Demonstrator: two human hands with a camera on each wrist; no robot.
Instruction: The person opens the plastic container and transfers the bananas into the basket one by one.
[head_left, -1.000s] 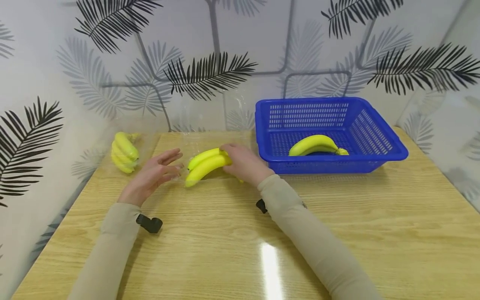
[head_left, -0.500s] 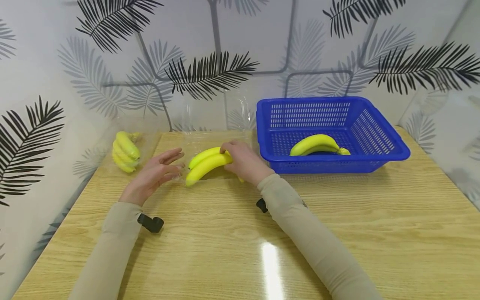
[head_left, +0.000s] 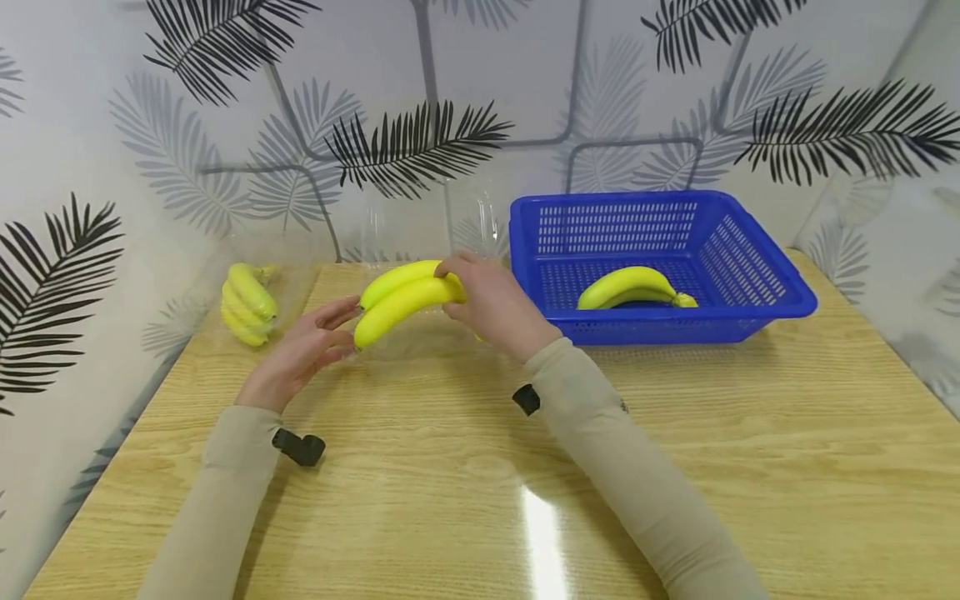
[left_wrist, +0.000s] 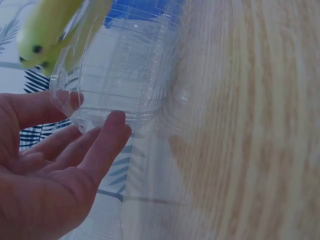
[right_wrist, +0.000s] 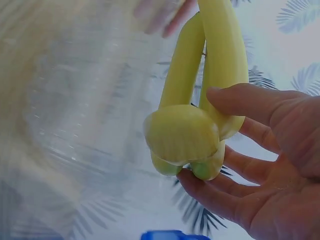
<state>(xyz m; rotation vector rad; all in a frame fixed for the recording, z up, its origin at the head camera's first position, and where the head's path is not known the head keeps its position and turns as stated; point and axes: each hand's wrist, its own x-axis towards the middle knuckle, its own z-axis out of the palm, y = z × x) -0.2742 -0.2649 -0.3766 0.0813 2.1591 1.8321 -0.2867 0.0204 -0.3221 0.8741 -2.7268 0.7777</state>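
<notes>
One bunch of bananas (head_left: pixel 405 303) is raised above the desk (head_left: pixel 420 492) to the left of the blue basket (head_left: pixel 637 333), where your right hand (head_left: pixel 493 307) has its grip curled round one end. Farther left of the basket, your left hand (head_left: pixel 303 350) has its grip loosely spread, fingers touching the edge of a clear container (left_wrist: pixel 125 75). A second bunch (head_left: pixel 622 288) lies inside the basket; a third bunch (head_left: pixel 247 304), well left of it, seems to sit in clear packaging (head_left: pixel 294 283).
</notes>
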